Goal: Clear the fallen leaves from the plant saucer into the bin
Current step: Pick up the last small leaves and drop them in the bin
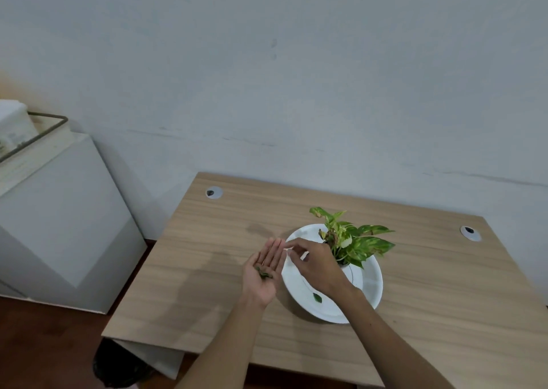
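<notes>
Over the left edge of the saucer (370, 287), both hands meet. The left hand (264, 270) lies palm up, fingers stretched flat and together, just beside the saucer's rim and above the bench (207, 255); a small clump of dark leaves (264, 272) sits loose in the hollow of the palm, with nothing closed around it. The right hand (317, 265) reaches in from the right across the saucer, its back to the camera, thumb and forefinger brought close together near the left fingertips (whether anything is pinched between them is too small to tell). The other right fingers curl loosely under.

One green leaf (317, 298) lies on the white saucer near its front rim, just beside the right wrist. A small plant (353, 240) with green and yellow mottled foliage, some of it browned, stands toward the back right of the saucer; its pot is mostly hidden by the right hand.

Two round cable ports (214, 192) are set in the bench near its far corners. A dark bin (118, 368) stands on the floor below the bench's near left corner, partly under it. Left of the bench is a pale cabinet (59, 225), against a grey wall.
</notes>
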